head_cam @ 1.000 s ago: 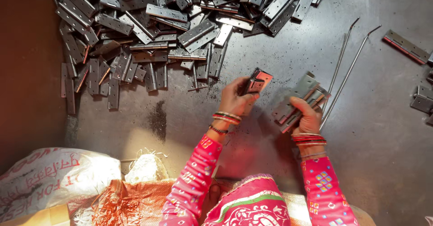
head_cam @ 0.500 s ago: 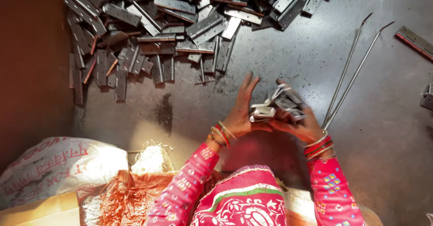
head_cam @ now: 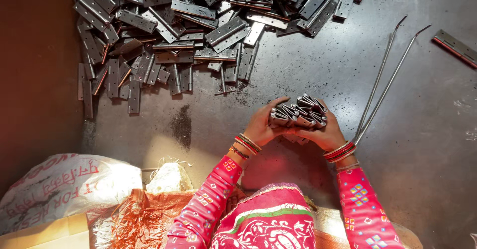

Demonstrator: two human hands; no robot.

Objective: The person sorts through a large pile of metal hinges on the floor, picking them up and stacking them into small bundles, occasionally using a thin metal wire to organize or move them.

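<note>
From the head view I see both hands meeting over the dark tabletop [head_cam: 308, 75], just above the pink sleeves; between them sits a bundle of folded metal hinges [head_cam: 297, 116], held clear of the surface in front of the body; its long axis runs roughly left to right, tilted a little upward toward the right, with the folded edges of the hinges facing up at the camera. My left hand [head_cam: 262, 127] is curled around the bundle's left end, thumb on top and fingers wrapped beneath, closed firmly against the metal; my right hand [head_cam: 325, 132] cups the right end and underside, fingers bent round it and likewise closed, so the two hands press the stack between them; red and gold bangles [head_cam: 339, 151] ring both wrists. Farther up the tabletop lies a large heap of loose hinges [head_cam: 189, 25], flat grey leaves lying every which way, well apart from the hands; two long thin metal rods [head_cam: 385, 75] lie side by side to the right, their near ends close to my right wrist; a single hinge [head_cam: 454, 45] rests near the right edge; a white printed sack [head_cam: 64, 184] and an orange mesh bag [head_cam: 144, 214] lie at lower left.
</note>
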